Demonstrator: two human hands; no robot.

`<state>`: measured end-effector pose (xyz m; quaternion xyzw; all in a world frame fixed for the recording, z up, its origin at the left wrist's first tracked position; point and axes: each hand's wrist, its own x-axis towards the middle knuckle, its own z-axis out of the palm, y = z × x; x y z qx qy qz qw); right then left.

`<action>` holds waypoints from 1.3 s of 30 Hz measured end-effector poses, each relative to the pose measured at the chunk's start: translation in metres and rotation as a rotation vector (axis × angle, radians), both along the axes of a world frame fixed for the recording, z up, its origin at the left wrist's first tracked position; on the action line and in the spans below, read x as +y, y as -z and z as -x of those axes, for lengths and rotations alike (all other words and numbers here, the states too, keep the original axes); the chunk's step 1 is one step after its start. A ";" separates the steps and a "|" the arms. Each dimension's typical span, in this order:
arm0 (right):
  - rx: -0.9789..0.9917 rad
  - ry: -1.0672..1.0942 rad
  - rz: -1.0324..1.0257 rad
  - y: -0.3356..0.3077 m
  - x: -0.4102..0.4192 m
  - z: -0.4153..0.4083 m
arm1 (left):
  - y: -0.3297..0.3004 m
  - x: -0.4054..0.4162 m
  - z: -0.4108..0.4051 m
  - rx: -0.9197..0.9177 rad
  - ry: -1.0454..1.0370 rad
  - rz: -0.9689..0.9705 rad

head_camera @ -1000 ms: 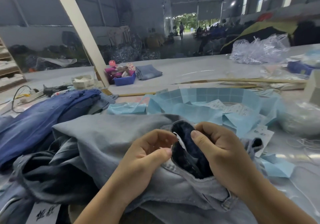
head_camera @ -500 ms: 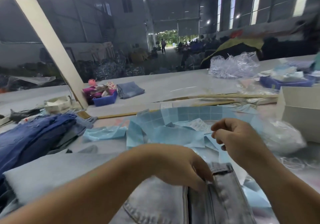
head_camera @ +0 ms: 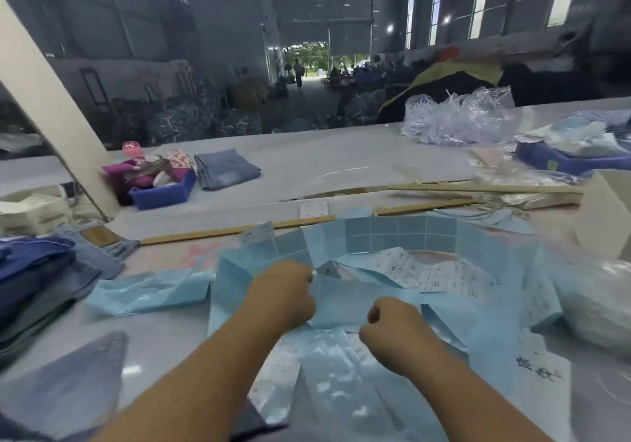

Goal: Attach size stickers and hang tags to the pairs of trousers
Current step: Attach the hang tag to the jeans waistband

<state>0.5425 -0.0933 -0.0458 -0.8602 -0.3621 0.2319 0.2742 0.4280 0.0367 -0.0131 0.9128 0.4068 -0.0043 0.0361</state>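
Light blue sticker sheets point(head_camera: 382, 236) and white printed sticker strips point(head_camera: 440, 272) lie spread across the middle of the table. My left hand point(head_camera: 285, 293) reaches over them with curled fingers and pinches the edge of a blue sheet point(head_camera: 341, 305) near a small white piece. My right hand point(head_camera: 389, 327) is curled into a fist at the same sheet's near edge and seems to grip it. Light denim trousers point(head_camera: 68, 383) lie at the lower left, apart from both hands.
A stack of blue trousers point(head_camera: 37, 277) sits at the left. Farther back are a blue bin point(head_camera: 164, 194), folded jeans point(head_camera: 227, 168) and wooden rulers point(head_camera: 239, 229). A white box point(head_camera: 607, 212) and plastic bags point(head_camera: 597, 301) crowd the right side.
Both hands have left the trousers' waistband and moved forward onto the blue sticker sheets. The trousers have dropped toward the lower edge of the view.
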 end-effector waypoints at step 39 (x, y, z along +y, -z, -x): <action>-0.314 -0.207 0.423 0.061 0.013 -0.010 | 0.049 0.042 0.023 -0.027 -0.047 -0.021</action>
